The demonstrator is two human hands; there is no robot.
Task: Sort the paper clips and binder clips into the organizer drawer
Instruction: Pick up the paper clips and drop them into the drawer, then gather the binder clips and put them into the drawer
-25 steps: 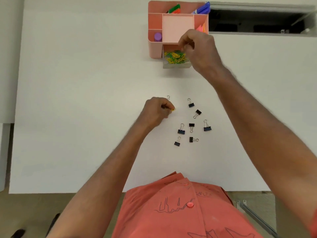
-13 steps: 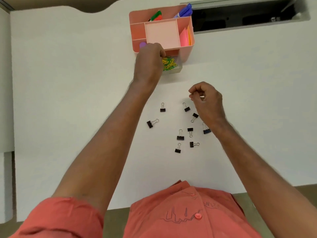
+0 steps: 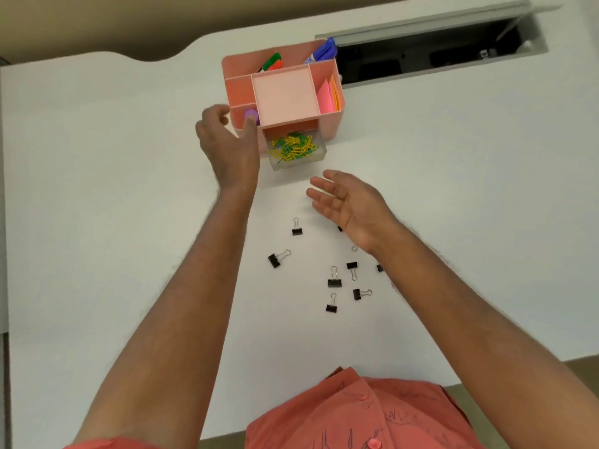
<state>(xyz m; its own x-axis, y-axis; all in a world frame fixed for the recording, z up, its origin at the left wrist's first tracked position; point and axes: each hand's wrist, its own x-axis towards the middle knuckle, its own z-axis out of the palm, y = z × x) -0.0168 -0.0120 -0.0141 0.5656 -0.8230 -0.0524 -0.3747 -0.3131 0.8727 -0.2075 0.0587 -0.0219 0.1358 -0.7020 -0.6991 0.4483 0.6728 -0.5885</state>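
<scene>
A pink desk organizer (image 3: 330,126) stands at the far middle of the white table (image 3: 97,189). Its clear drawer (image 3: 299,162) is pulled out toward me and holds a heap of yellow and green paper clips (image 3: 293,147). My left hand (image 3: 227,147) is open, fingers spread, at the organizer's left front corner just left of the drawer. My right hand (image 3: 348,205) hovers open, palm turned left, below and right of the drawer. Several black binder clips (image 3: 334,281) lie scattered on the table under and near my right wrist; some are partly hidden by it.
The organizer's other compartments hold markers (image 3: 270,63), a blue pen (image 3: 322,50), pink and orange sticky notes (image 3: 329,94) and a purple cap (image 3: 250,114). A dark open cable slot (image 3: 437,56) runs along the table's far right. The table's near edge is by my chest.
My left hand has come off the drawer and opened beside it. My right hand has opened and risen from the binder clips toward the drawer. The camera has tilted slightly.
</scene>
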